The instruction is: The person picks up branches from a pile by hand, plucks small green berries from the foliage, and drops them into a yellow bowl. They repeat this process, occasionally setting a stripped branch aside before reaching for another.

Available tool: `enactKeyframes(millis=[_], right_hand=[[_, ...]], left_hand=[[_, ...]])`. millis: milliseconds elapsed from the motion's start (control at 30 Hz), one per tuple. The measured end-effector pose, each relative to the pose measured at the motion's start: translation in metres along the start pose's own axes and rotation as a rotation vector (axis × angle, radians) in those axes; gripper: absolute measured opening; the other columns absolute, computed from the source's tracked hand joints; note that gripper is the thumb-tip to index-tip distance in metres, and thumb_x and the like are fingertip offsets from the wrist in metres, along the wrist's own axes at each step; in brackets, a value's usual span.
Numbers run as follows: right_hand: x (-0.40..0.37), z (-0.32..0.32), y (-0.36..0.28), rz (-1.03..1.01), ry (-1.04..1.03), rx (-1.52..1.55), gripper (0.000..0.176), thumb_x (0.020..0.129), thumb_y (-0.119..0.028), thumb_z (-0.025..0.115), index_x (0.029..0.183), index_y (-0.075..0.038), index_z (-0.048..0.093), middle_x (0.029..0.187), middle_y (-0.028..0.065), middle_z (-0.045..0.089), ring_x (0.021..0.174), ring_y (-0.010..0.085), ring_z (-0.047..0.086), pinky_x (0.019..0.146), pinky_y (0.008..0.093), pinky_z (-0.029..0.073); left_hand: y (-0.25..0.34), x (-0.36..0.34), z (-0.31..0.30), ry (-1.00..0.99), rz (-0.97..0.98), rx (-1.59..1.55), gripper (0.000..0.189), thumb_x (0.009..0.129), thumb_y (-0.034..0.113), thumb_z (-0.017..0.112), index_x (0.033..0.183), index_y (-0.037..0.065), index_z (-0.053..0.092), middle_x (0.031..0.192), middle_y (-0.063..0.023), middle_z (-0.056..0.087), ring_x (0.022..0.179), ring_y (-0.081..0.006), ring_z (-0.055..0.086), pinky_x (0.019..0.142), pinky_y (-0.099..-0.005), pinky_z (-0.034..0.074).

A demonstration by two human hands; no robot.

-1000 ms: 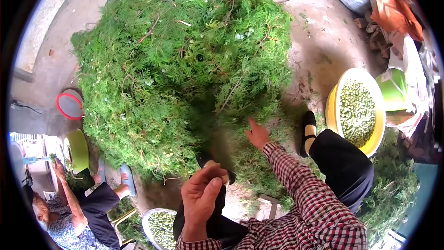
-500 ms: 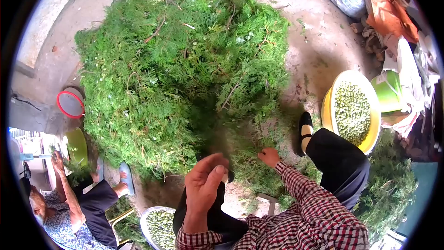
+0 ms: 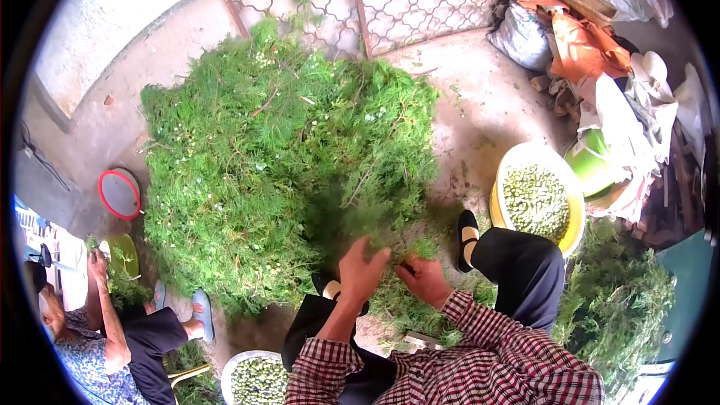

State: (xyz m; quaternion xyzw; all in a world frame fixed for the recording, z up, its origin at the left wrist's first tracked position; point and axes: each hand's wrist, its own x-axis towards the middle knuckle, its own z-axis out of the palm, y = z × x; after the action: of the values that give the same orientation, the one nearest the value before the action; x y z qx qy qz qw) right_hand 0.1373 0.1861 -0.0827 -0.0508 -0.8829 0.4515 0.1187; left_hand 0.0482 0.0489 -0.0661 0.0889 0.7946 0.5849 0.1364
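Note:
A large heap of green conifer branches, scale-leaved like cypress or arborvitae, lies on the ground before me. My left hand hovers at the heap's near edge, thumb and fingers apart, with nothing clearly visible between them. Close beside it on the right, my right hand has its fingers closed, and a small green sprig shows at its fingertips. Behind the hands the greenery is dark and blurred. Both hands are between my knees, above loose greenery.
A yellow-rimmed basin of small green cones stands by my right leg; another basin of them sits at lower left. A seated person handles greenery at left, near a red-rimmed sieve. Sacks and branches lie right.
My left hand has come down and right, toward my right hand. My right hand has stayed low, and a sprig now shows at its fingers. The view has tilted up, revealing more gate.

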Motion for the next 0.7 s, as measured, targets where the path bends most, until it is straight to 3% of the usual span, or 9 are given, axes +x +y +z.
enactKeyframes(millis=[200,267,300,333,433,467,533,667,700], right_hand=[[-0.006,-0.045,-0.012,0.145,0.072,0.361,0.02,0.079,-0.007,0.06,0.098,0.0,0.059,0.073,0.0024,0.059,0.066,0.0067,0.052,0.057,0.0228,0.045],[0.003,-0.086,0.017,0.131,0.268,-0.056,0.02,0.074,-0.012,0.064,0.092,-0.003,0.061,0.075,0.0111,0.063,0.063,0.0149,0.059,0.058,0.0272,0.049],[0.007,-0.11,0.038,0.146,0.367,0.001,0.021,0.074,-0.015,0.064,0.089,-0.001,0.06,0.072,0.0144,0.061,0.06,0.0183,0.059,0.056,0.0281,0.048],[0.011,-0.143,0.023,0.322,0.412,-0.333,0.021,0.075,-0.018,0.062,0.086,0.0,0.06,0.069,0.0138,0.061,0.058,0.0224,0.059,0.054,0.0288,0.048],[0.013,-0.213,0.097,0.323,0.556,-0.992,0.037,0.074,-0.021,0.061,0.108,-0.008,0.055,0.105,0.0164,0.056,0.096,0.0314,0.053,0.084,0.0388,0.042],[0.014,-0.218,0.084,0.501,0.473,-1.033,0.044,0.073,-0.024,0.062,0.113,-0.01,0.051,0.114,0.0165,0.049,0.104,0.0332,0.046,0.089,0.042,0.037],[0.016,-0.219,0.088,0.655,0.335,-1.101,0.056,0.069,-0.03,0.065,0.119,-0.013,0.047,0.128,0.0151,0.037,0.113,0.0364,0.037,0.093,0.0486,0.032],[0.026,-0.168,0.139,0.393,-0.035,-0.79,0.042,0.071,-0.03,0.061,0.105,-0.004,0.057,0.107,0.0183,0.054,0.102,0.0324,0.049,0.088,0.0394,0.039],[0.029,-0.141,0.137,0.291,-0.064,-0.689,0.04,0.072,-0.03,0.06,0.101,-0.003,0.058,0.101,0.0186,0.057,0.098,0.0322,0.051,0.086,0.0385,0.04]], left_hand=[[0.018,-0.004,-0.012,-0.09,-0.153,-0.531,0.021,0.083,0.007,0.052,0.103,0.002,0.055,0.084,-0.0031,0.057,0.067,-0.0107,0.055,0.059,-0.0247,0.047],[0.021,-0.006,-0.015,-0.113,-0.138,-0.633,0.021,0.082,0.006,0.052,0.103,0.002,0.056,0.086,-0.0032,0.057,0.068,-0.011,0.055,0.059,-0.0256,0.047],[0.02,-0.007,-0.016,-0.124,-0.134,-0.684,0.021,0.082,0.006,0.052,0.103,0.003,0.056,0.086,-0.0033,0.057,0.069,-0.0112,0.055,0.059,-0.026,0.048],[0.015,-0.006,-0.017,-0.156,-0.125,-0.64,0.026,0.081,0.006,0.053,0.107,0.003,0.055,0.094,-0.0041,0.056,0.072,-0.0102,0.054,0.061,-0.0249,0.048],[0.015,-0.008,-0.014,-0.355,0.139,0.076,0.031,0.08,0.006,0.055,0.111,0.004,0.054,0.104,-0.0065,0.057,0.077,-0.012,0.056,0.064,-0.0273,0.049],[0.002,-0.013,-0.006,-0.446,0.451,0.252,0.041,0.076,0.011,0.059,0.116,0.007,0.051,0.109,-0.0107,0.057,0.079,-0.0184,0.059,0.067,-0.0304,0.049],[-0.014,-0.035,0.011,-0.641,0.581,0.453,0.041,0.077,0.014,0.058,0.117,0.008,0.05,0.105,-0.0101,0.059,0.08,-0.0238,0.059,0.07,-0.0343,0.048],[-0.013,-0.044,0.007,-0.842,0.495,0.954,0.041,0.077,0.019,0.055,0.117,0.012,0.049,0.088,-0.0074,0.06,0.075,-0.0293,0.058,0.068,-0.0399,0.046],[-0.006,-0.043,0.003,-0.733,0.511,1.016,0.04,0.077,0.018,0.055,0.116,0.012,0.049,0.084,-0.0072,0.059,0.074,-0.0287,0.058,0.064,-0.0402,0.045]])
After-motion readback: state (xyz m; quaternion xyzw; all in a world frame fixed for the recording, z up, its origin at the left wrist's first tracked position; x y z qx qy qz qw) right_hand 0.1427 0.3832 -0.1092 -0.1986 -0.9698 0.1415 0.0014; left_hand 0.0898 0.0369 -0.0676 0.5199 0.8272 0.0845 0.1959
